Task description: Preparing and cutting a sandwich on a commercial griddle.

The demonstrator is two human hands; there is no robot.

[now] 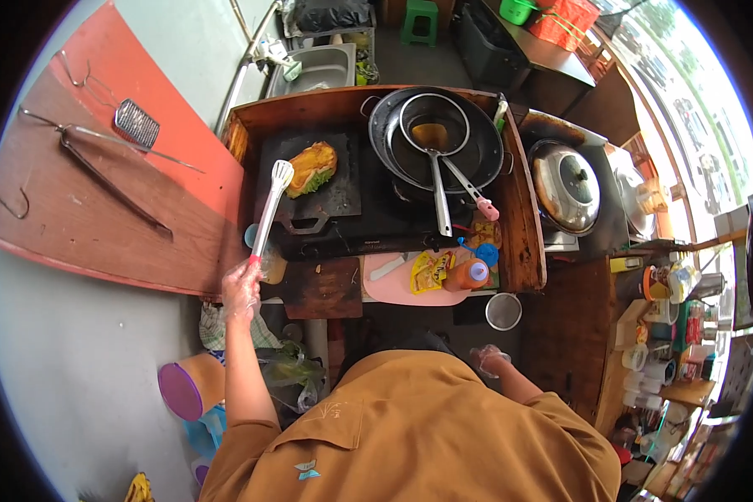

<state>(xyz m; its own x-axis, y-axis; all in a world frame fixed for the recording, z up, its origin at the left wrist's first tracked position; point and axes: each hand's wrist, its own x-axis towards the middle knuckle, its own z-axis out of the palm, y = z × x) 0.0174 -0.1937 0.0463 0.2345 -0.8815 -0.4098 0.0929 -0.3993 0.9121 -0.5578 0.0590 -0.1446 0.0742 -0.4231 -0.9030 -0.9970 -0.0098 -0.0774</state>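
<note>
My left hand (pixel 241 292), in a clear plastic glove, is closed around the red grip of metal tongs (pixel 268 216). The tips of the tongs are beside the left edge of a browned, filled sandwich (pixel 312 168) with green lettuce at its lower edge; whether they touch it I cannot tell. The sandwich lies on a square black griddle plate (pixel 345 201) on a black gas stove (pixel 376 241). My right hand (pixel 492 361), also in a clear glove, hangs low beside my body, below a small round sieve (pixel 503 312); its fingers look curled, and whether it holds anything is unclear.
Right of the griddle stands a wok (pixel 383 144) with strainers across it. Along the stove's front lie a wooden board (pixel 339 301) and a pink cutting board (pixel 383 290) with a knife, a yellow packet and an orange sauce bottle (pixel 461 276). A wooden surround (pixel 530 213) borders the stove.
</note>
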